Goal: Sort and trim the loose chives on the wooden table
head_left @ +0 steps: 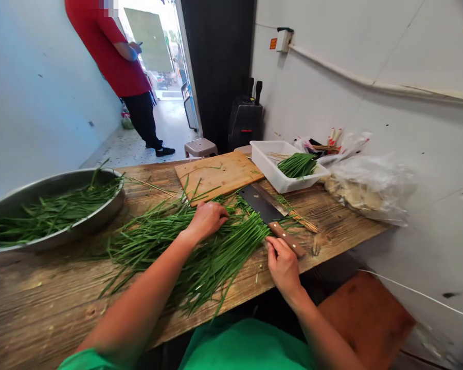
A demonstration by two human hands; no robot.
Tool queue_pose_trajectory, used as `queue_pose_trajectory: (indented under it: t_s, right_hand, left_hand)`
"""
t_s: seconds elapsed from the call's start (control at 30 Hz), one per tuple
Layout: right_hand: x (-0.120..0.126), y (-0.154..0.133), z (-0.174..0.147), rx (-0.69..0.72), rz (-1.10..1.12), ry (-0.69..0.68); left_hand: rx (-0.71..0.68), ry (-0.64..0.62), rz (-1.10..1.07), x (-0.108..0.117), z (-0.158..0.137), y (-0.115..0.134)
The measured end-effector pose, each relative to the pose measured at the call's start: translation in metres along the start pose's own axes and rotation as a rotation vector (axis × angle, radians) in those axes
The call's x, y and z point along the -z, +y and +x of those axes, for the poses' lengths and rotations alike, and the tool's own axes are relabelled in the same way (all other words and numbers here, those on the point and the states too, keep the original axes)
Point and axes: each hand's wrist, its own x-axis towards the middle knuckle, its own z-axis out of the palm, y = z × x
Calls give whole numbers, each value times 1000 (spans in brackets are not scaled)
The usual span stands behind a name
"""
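A loose heap of long green chives (150, 234) lies on the wooden table in front of me. My left hand (207, 220) rests on top of it, fingers curled down into the stems. Nearer to me, a straighter bunch of chives (231, 257) fans out, its cut ends at the right. At those ends is my right hand (283, 264), thumb and forefinger pinched together on the stem tips; its other fingers are folded. A cleaver (260, 200) with a brown wooden handle (287, 240) lies flat just beyond my right hand, untouched.
A metal basin (116, 198) of chives stands left. Behind the heap lies a cutting board (219, 174). A white tray (270, 172) holds bundled chives; thin skewers (306, 222) and a plastic bag (370, 187) lie right. A person in red (116, 56) stands near the doorway.
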Motion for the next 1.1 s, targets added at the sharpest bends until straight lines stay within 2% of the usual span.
queue_pose_trajectory:
  t_s: [0.17, 0.27, 0.4, 0.53, 0.63, 0.73, 0.87, 0.93, 1.1]
  right_hand:
    - [-4, -4, 8, 4, -18, -14]
    - [-7, -3, 9, 13, -26, -10]
    - [-9, -2, 8, 14, -36, -6]
    - [-10, -1, 7, -3, -45, -8]
    - [-11, 0, 6, -9, -52, -13]
    - [-11, 0, 6, -8, -56, -11]
    - [-11, 0, 6, 0, -58, 1]
    - [-10, 0, 6, 3, -60, 1]
    - [-10, 0, 6, 0, -59, 6]
  left_hand:
    - [104, 66, -299, -1, 4, -6]
    - [135, 84, -393, -4, 5, -7]
    - [162, 68, -370, -8, 6, -5]
    - [101, 31, -274, -11, 9, 0]
    - [66, 55, -247, -12, 12, 6]
    - [60, 91, -290, -14, 15, 10]
    - [7, 27, -415, -15, 16, 11]
    - [31, 15, -439, -14, 16, 11]
    - [100, 102, -472, -17, 16, 19]
